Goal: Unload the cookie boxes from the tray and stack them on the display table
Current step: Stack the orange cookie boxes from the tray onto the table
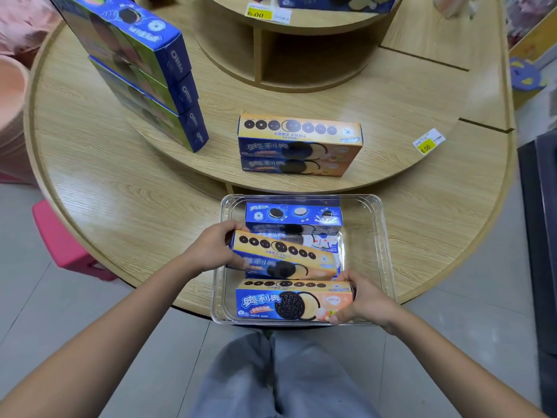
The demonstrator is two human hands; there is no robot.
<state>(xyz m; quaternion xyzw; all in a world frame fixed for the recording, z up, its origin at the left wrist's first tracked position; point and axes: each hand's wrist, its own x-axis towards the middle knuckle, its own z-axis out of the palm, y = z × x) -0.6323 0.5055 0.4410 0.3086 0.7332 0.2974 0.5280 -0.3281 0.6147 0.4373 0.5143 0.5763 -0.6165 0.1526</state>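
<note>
A clear plastic tray (380,236) rests on the near edge of the wooden display table (120,191). Inside it stand several cookie boxes. My left hand (211,250) grips the left end of an orange-topped box (283,256), which is tilted and lifted a little. My right hand (366,300) holds the right end of the nearest orange box (289,300), which stands upright at the tray's front. A blue box (294,214) stands at the back of the tray. Two orange boxes (300,146) lie stacked on the raised tier.
A tall stack of blue-green cookie boxes (141,73) stands on the raised tier at the left. Yellow price tags (428,141) lie on the table at right and on the upper shelf (259,12). A pink stool (63,239) sits on the floor at left.
</note>
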